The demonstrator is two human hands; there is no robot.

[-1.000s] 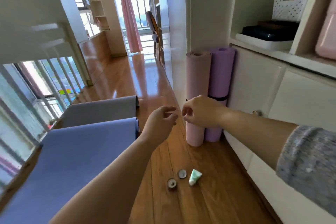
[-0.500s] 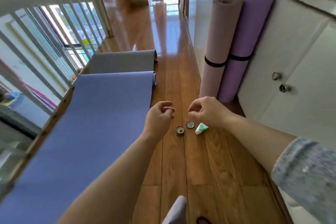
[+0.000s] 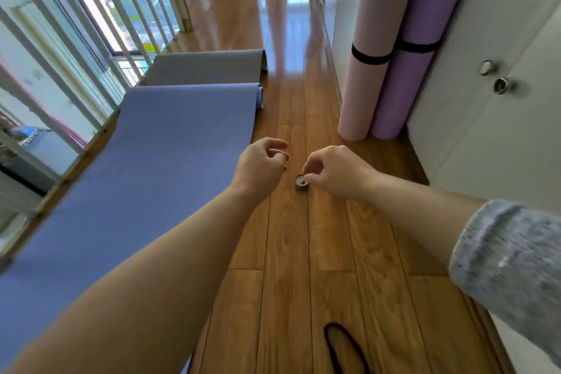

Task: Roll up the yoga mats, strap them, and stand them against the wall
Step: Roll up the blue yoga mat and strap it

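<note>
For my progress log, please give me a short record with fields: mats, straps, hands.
Done: pink mat and purple mat, rolled, strapped, standing at the wall
Not rolled: blue mat, grey mat, flat on floor
Loose strap: on floor, bottom of view
Left hand: loosely curled, empty
Right hand: above small tin; contact unclear

My right grip point(image 3: 334, 171) hides one edge of the small tin point(image 3: 300, 183); whether I touch it, I cannot tell. The pink mat point(image 3: 373, 39) and purple mat point(image 3: 416, 24) lose their tops at the upper edge, the black strap point(image 3: 333, 325) its end at the bottom.
</note>
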